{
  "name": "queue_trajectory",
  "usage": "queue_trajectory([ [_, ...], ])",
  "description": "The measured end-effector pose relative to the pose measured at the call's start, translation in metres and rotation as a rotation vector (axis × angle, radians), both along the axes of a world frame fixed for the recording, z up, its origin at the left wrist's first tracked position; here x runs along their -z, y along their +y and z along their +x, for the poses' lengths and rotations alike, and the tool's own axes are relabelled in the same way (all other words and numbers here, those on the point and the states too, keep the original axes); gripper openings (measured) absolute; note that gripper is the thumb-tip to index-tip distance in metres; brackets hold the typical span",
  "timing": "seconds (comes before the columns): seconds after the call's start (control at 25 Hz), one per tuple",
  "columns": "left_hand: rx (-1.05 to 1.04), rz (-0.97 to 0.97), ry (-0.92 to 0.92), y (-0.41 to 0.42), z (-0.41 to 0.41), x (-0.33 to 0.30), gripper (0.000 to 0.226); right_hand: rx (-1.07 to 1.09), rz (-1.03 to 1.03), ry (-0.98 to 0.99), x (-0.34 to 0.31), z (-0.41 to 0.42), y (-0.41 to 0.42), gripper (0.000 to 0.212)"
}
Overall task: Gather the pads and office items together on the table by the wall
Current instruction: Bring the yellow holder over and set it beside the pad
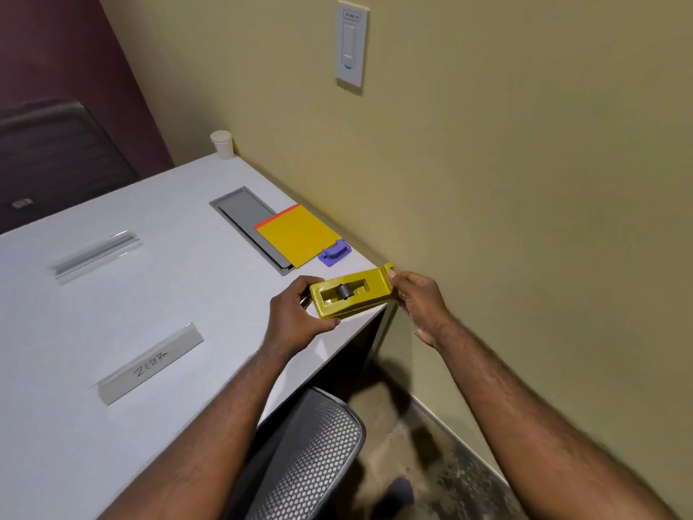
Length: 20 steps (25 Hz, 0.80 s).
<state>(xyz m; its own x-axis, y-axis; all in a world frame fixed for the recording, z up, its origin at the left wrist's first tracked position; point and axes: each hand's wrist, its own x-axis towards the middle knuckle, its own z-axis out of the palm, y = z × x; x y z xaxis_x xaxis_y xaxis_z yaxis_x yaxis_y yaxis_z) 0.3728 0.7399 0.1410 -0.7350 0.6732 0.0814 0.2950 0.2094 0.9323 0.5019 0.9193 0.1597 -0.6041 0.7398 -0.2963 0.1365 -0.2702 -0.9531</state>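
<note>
Both hands hold a yellow tape dispenser [352, 296] above the worktop's [112, 294] corner by the wall. The left hand [296, 317] clasps its rounded end; the right hand [420, 305] pinches the cutter end. Its open well holds only a dark grey spool core. From the dispenser, at 11 o'clock, a yellow pad [298, 238] with a red top strip lies flat, partly over a grey recessed hatch [240, 210]. A small purple plastic item [335, 253] sits touching the pad's near corner. At 9 o'clock stand two clear name holders [150, 364], the nearer marked "ZEBRA". A white cup [222, 144] stands at the far corner.
</note>
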Motion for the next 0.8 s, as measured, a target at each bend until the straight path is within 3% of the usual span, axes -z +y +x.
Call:
queue_trajectory([
  [0.44,-0.238,-0.085,-0.134,0.096,-0.039,0.063,0.063,-0.281,0.142,-0.216,0.080,-0.083,0.118,0.023],
  [0.8,-0.369,-0.129,-0.224,0.150,-0.066,0.115,0.061,-0.512,0.455,-0.321,0.132,-0.137,0.171,0.023],
])
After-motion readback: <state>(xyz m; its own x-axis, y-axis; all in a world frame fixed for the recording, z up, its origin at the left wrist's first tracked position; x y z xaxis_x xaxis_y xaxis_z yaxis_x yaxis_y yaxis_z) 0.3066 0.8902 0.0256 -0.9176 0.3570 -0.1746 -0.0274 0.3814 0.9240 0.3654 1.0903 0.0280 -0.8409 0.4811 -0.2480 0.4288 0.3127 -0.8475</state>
